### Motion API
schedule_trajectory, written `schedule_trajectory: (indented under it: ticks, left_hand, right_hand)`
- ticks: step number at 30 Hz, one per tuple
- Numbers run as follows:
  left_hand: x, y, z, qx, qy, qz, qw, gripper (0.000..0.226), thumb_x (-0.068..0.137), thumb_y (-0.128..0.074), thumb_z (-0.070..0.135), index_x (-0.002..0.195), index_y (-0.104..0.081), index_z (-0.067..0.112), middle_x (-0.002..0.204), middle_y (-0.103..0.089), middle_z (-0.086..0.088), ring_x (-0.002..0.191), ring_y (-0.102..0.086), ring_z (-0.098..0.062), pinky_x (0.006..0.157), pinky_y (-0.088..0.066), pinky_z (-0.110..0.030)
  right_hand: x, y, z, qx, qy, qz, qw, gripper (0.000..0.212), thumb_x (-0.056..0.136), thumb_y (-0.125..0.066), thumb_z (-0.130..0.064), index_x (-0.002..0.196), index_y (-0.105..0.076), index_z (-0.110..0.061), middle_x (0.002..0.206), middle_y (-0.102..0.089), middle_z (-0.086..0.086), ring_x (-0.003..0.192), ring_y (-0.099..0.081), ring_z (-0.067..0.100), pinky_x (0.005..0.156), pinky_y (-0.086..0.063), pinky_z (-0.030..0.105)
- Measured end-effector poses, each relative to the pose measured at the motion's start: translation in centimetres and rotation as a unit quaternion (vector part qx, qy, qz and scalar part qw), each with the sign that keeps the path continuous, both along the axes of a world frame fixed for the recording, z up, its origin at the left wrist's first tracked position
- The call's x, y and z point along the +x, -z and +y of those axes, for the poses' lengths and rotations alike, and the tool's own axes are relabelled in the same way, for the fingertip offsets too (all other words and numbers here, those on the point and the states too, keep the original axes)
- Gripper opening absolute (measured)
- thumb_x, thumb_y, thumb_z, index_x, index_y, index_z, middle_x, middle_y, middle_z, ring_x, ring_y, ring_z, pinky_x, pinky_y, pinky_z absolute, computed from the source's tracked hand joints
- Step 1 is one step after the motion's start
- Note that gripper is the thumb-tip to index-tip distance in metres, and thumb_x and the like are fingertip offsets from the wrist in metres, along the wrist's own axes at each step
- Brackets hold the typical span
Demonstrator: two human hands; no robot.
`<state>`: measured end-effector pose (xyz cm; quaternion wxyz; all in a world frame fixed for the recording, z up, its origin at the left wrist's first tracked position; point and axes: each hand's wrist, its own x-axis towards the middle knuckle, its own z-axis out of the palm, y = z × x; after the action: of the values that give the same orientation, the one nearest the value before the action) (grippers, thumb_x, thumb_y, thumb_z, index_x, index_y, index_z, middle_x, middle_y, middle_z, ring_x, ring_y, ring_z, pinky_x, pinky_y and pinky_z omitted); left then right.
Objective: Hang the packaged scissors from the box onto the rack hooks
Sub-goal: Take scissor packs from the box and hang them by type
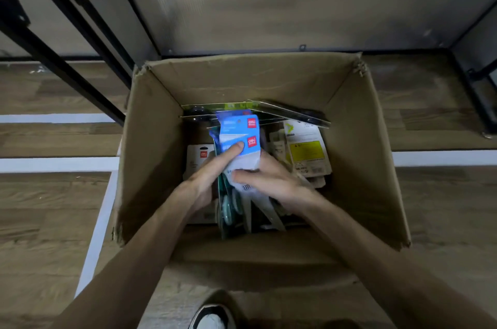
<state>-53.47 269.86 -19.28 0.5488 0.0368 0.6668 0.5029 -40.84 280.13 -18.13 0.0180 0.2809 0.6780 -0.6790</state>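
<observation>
An open cardboard box (150,145) stands on the floor below me with several packaged scissors inside. Both my hands are down in it, holding a small stack of blue-and-white scissor packs (238,131) with red logo squares. My left hand (212,172) grips the stack from the left, thumb pressed on the front card. My right hand (269,180) holds the lower part from the right, thumb across the white card. Teal scissor handles (228,207) hang below the stack. More packs lie flat at the box's right (304,151) and back (290,110).
The box sits on a wood-look floor with white lines (99,221). Black metal frame legs (61,59) rise at the left, and another black frame (473,92) stands at the right. A translucent panel (269,6) stands behind the box. My shoe (212,318) is at the bottom edge.
</observation>
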Motion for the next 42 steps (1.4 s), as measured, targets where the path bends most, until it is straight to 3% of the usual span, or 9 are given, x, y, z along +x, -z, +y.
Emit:
schedule_trajectory:
  ticks: [3, 5, 8, 12, 16, 22, 30, 38, 42]
  left_hand:
    - [0.4, 0.2, 0.4, -0.018, 0.005, 0.021, 1.000, 0.077, 0.058, -0.085, 0.070, 0.125, -0.069, 0.034, 0.120, -0.074, 0.001, 0.118, -0.066, -0.024, 0.110, -0.044, -0.046]
    - [1.1, 0.6, 0.6, -0.030, 0.007, 0.064, 0.998, 0.094, 0.053, -0.088, 0.070, 0.134, -0.059, 0.032, 0.122, -0.073, 0.006, 0.119, -0.064, -0.018, 0.112, -0.042, -0.042]
    - [2.1, -0.1, 1.0, -0.006, 0.023, 0.098, 0.995, 0.071, 0.075, -0.086, 0.043, 0.136, -0.054, 0.026, 0.121, -0.071, 0.006, 0.119, -0.062, -0.015, 0.104, -0.045, -0.033]
    - [2.5, -2.0, 0.8, 0.044, 0.006, 0.113, 0.993, 0.031, 0.089, -0.074, 0.024, 0.118, -0.067, 0.030, 0.102, -0.077, 0.013, 0.103, -0.070, -0.006, 0.085, -0.054, -0.018]
    - [2.6, -6.2, 1.1, 0.118, -0.103, 0.099, 0.983, 0.024, 0.093, -0.068, 0.012, 0.117, -0.069, 0.017, 0.105, -0.078, -0.004, 0.101, -0.074, -0.025, 0.093, -0.058, -0.041]
    - [2.4, -15.3, 1.7, 0.171, -0.180, 0.091, 0.964, 0.019, 0.093, -0.067, 0.014, 0.112, -0.067, 0.015, 0.097, -0.078, -0.003, 0.084, -0.076, -0.019, 0.070, -0.063, -0.032]
    - [4.4, -34.6, 1.7, 0.101, -0.163, 0.075, 0.979, 0.010, 0.089, -0.073, 0.010, 0.096, -0.069, 0.016, 0.086, -0.079, -0.005, 0.075, -0.075, -0.021, 0.070, -0.061, -0.035]
    - [3.6, -58.7, 3.7, 0.083, -0.104, 0.131, 0.982, 0.019, 0.081, -0.084, 0.023, 0.097, -0.078, 0.016, 0.093, -0.080, -0.005, 0.091, -0.076, -0.028, 0.084, -0.061, -0.040]
    - [4.0, -70.4, 3.5, 0.074, -0.102, 0.139, 0.982, 0.010, 0.083, -0.083, 0.021, 0.086, -0.074, 0.019, 0.082, -0.079, 0.001, 0.070, -0.075, -0.013, 0.065, -0.060, -0.025]
  right_hand:
    - [-0.4, 0.6, -0.2, 0.081, 0.024, -0.025, 0.996, 0.066, 0.068, -0.069, -0.042, 0.130, -0.056, -0.023, 0.117, -0.066, -0.003, 0.109, -0.064, 0.009, 0.096, -0.055, 0.039]
    - [0.2, 1.5, 0.8, 0.103, 0.017, -0.028, 0.994, 0.060, 0.076, -0.075, -0.040, 0.133, -0.057, -0.029, 0.125, -0.063, 0.002, 0.118, -0.061, 0.018, 0.097, -0.053, 0.038]
    - [1.4, 0.9, 1.3, 0.023, 0.024, 0.012, 0.999, 0.043, 0.089, -0.067, 0.004, 0.125, -0.060, -0.018, 0.113, -0.070, -0.008, 0.105, -0.066, 0.001, 0.083, -0.053, 0.016]
    - [0.9, -0.1, 0.5, -0.039, 0.057, 0.027, 0.997, 0.051, 0.087, -0.075, -0.008, 0.127, -0.049, -0.025, 0.112, -0.066, -0.014, 0.106, -0.064, -0.002, 0.079, -0.052, 0.011]
    - [-0.5, -4.4, -0.3, 0.157, 0.070, -0.002, 0.985, 0.059, 0.084, -0.071, -0.040, 0.132, -0.039, -0.033, 0.120, -0.043, -0.007, 0.114, -0.047, 0.000, 0.096, -0.050, 0.033]
    - [-1.2, -14.8, 1.9, 0.316, 0.026, -0.014, 0.948, 0.072, 0.078, -0.073, -0.059, 0.137, -0.033, -0.046, 0.119, -0.032, -0.012, 0.117, -0.033, 0.014, 0.106, -0.036, 0.042]
    - [1.5, -31.6, 0.6, 0.133, 0.126, 0.012, 0.983, 0.091, 0.064, -0.085, -0.046, 0.130, -0.023, -0.043, 0.122, -0.022, -0.033, 0.135, -0.029, 0.007, 0.108, -0.044, 0.041]
    - [1.1, -55.4, 2.1, 0.130, 0.174, -0.022, 0.976, 0.102, 0.074, -0.088, -0.029, 0.149, -0.020, -0.019, 0.134, -0.025, -0.004, 0.135, -0.023, 0.010, 0.115, -0.035, 0.040]
    - [1.6, -67.3, 1.7, 0.158, 0.181, -0.027, 0.970, 0.092, 0.076, -0.086, -0.024, 0.144, -0.026, -0.015, 0.123, -0.026, -0.003, 0.130, -0.027, 0.015, 0.104, -0.033, 0.030]
